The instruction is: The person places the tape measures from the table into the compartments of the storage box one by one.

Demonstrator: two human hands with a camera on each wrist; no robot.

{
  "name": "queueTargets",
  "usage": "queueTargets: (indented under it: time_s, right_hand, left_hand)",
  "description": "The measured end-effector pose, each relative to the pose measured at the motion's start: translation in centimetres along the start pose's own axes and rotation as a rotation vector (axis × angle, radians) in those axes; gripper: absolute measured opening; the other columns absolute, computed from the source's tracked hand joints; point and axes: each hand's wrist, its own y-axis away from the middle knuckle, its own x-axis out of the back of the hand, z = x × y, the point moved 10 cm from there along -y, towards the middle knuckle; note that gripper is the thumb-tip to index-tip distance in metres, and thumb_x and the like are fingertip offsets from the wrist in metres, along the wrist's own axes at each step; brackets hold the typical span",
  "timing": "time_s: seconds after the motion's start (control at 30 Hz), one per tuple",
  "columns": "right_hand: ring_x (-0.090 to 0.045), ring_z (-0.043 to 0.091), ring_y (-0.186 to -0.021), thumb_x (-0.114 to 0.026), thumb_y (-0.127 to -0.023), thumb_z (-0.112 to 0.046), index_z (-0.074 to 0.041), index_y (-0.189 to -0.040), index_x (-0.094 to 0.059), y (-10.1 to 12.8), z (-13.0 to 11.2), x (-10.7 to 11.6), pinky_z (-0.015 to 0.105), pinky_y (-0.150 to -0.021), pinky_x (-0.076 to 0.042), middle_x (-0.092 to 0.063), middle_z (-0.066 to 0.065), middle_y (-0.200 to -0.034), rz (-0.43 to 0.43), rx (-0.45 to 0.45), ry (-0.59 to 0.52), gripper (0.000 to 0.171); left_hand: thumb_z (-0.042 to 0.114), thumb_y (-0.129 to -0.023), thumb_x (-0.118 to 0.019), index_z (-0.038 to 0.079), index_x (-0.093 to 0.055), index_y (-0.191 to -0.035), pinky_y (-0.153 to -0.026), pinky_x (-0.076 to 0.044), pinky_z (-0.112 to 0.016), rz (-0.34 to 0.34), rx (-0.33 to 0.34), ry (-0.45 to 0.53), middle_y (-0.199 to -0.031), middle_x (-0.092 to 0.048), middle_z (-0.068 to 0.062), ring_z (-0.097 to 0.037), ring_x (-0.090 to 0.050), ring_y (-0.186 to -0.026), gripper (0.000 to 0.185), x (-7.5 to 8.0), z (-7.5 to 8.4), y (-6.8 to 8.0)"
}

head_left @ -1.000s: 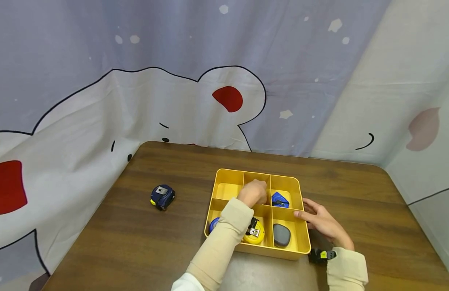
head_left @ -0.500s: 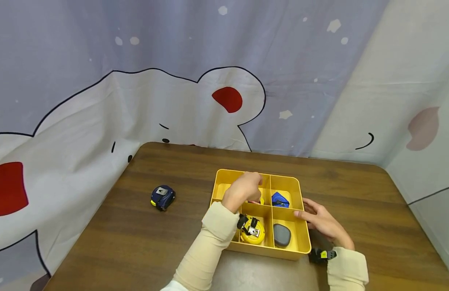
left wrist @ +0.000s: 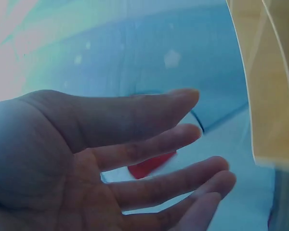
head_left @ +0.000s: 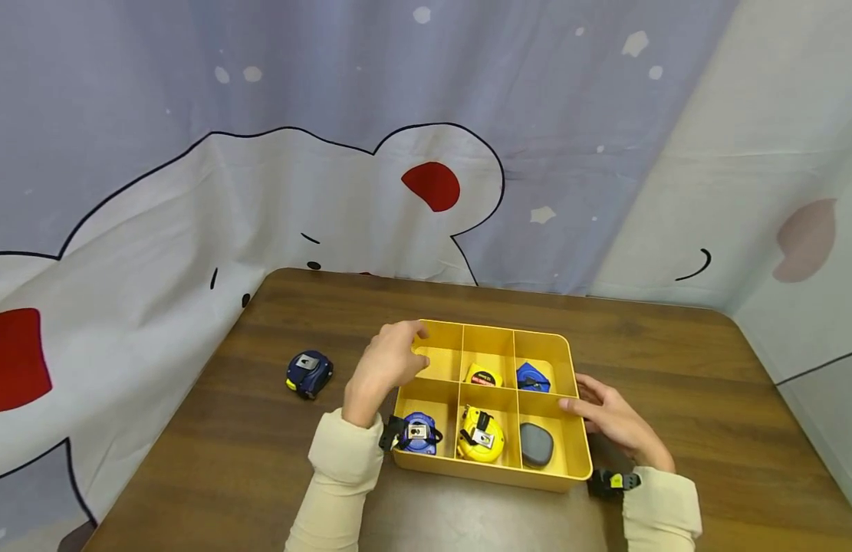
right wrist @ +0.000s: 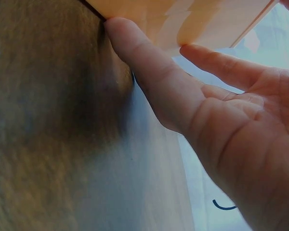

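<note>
A yellow box (head_left: 491, 479) with several compartments stands on the table. My left hand (head_left: 389, 362) is over its left rim, fingers spread and holding nothing, as the left wrist view also shows. My right hand (head_left: 615, 420) rests against the box's right side; in the right wrist view its fingertips (right wrist: 123, 31) touch the outer wall. A small yellow tape measure (head_left: 483, 376) lies in the back middle compartment, a blue one (head_left: 533, 377) in the back right. Along the front row are a blue tape measure (head_left: 418, 434), a yellow tape measure (head_left: 480, 435) and a rounded grey object (head_left: 537, 445).
On the table left of the box lies a dark blue tape measure (head_left: 309, 374). The wooden table (head_left: 260, 460) meets a patterned curtain (head_left: 343, 184) at its back edge. The box's back left compartment (head_left: 439, 356) shows a bare floor.
My left hand has risen out of the back middle compartment and moved left, uncovering the small yellow tape measure there and the front left blue one. My right hand has stayed at the box's side.
</note>
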Motion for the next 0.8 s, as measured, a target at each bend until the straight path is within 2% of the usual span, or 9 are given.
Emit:
queueTargets:
  time_s: [0.17, 0.3, 0.4, 0.47, 0.53, 0.6, 0.7, 0.8]
  right_hand:
    - [-0.056, 0.034, -0.107, -0.059, -0.088, -0.020, 0.006, -0.139, -0.023, 0.0, 0.0, 0.0, 0.044, -0.078, -0.052, -0.037, 0.032, -0.134, -0.007, -0.008, 0.002, 0.069]
    - [-0.056, 0.033, -0.106, -0.059, -0.088, -0.020, 0.006, -0.139, -0.024, 0.0, -0.1, 0.0, 0.043, -0.079, -0.052, -0.038, 0.032, -0.134, -0.008, -0.003, 0.006, 0.068]
    - [-0.057, 0.032, -0.105, -0.059, -0.088, -0.021, 0.005, -0.139, -0.025, 0.1, -0.3, 0.1, 0.043, -0.078, -0.052, -0.040, 0.031, -0.132, 0.004, -0.001, 0.009, 0.067]
    - [-0.057, 0.032, -0.104, -0.059, -0.088, -0.021, 0.005, -0.139, -0.025, 0.1, -0.3, 0.1, 0.042, -0.078, -0.052, -0.040, 0.031, -0.131, 0.007, -0.004, 0.012, 0.067]
    - [-0.057, 0.031, -0.104, -0.059, -0.088, -0.021, 0.005, -0.139, -0.025, 0.1, -0.2, 0.0, 0.042, -0.078, -0.052, -0.040, 0.031, -0.132, 0.004, -0.008, 0.015, 0.067]
    - [-0.057, 0.032, -0.105, -0.059, -0.088, -0.021, 0.006, -0.139, -0.024, 0.1, -0.2, -0.2, 0.043, -0.078, -0.052, -0.039, 0.032, -0.133, -0.007, -0.007, 0.008, 0.067]
    - [-0.056, 0.032, -0.106, -0.059, -0.088, -0.020, 0.006, -0.139, -0.024, 0.0, -0.2, -0.3, 0.043, -0.078, -0.052, -0.037, 0.032, -0.134, -0.016, -0.003, -0.004, 0.067]
    - [-0.056, 0.034, -0.106, -0.059, -0.088, -0.020, 0.007, -0.139, -0.024, 0.0, -0.1, -0.1, 0.044, -0.078, -0.052, -0.036, 0.032, -0.135, -0.008, -0.008, -0.014, 0.068]
  left_hand:
    - [0.016, -0.082, -0.066, 0.007, -0.059, -0.117, -0.081, -0.047, -0.046, 0.079, 0.108, 0.066, -0.118, -0.059, -0.013, -0.031, -0.057, -0.099, 0.037, 1.2, -4.7, 0.5]
    - [0.015, -0.081, -0.066, 0.003, -0.056, -0.120, -0.089, -0.041, -0.050, 0.114, 0.173, 0.052, -0.122, -0.055, -0.019, -0.039, -0.049, -0.109, 0.042, 2.0, -8.0, 0.6]
    - [0.018, -0.081, -0.067, 0.004, -0.051, -0.126, -0.093, -0.032, -0.059, 0.090, 0.259, 0.043, -0.128, -0.045, -0.025, -0.047, -0.037, -0.117, 0.050, 2.1, -10.3, 0.6]
    - [0.021, -0.081, -0.068, 0.006, -0.045, -0.131, -0.093, -0.026, -0.064, 0.050, 0.343, 0.047, -0.133, -0.033, -0.029, -0.052, -0.026, -0.119, 0.057, 1.8, -12.0, 0.8]
    - [0.022, -0.081, -0.068, 0.008, -0.040, -0.136, -0.093, -0.020, -0.068, 0.014, 0.430, 0.068, -0.137, -0.022, -0.031, -0.053, -0.017, -0.121, 0.063, 1.4, -13.8, 1.1]
    - [0.022, -0.081, -0.069, 0.008, -0.036, -0.138, -0.091, -0.020, -0.069, -0.006, 0.488, 0.090, -0.138, -0.014, -0.033, -0.054, -0.011, -0.121, 0.068, 1.0, -15.3, 1.4]
    - [0.021, -0.078, -0.071, 0.008, -0.035, -0.138, -0.089, -0.023, -0.068, 0.011, 0.536, 0.125, -0.135, -0.012, -0.034, -0.053, -0.010, -0.118, 0.071, 0.7, -17.2, 1.6]
    - [0.021, -0.076, -0.073, 0.010, -0.033, -0.138, -0.087, -0.028, -0.067, 0.029, 0.555, 0.143, -0.132, -0.012, -0.034, -0.053, -0.010, -0.117, 0.074, 0.4, -18.5, 1.5]
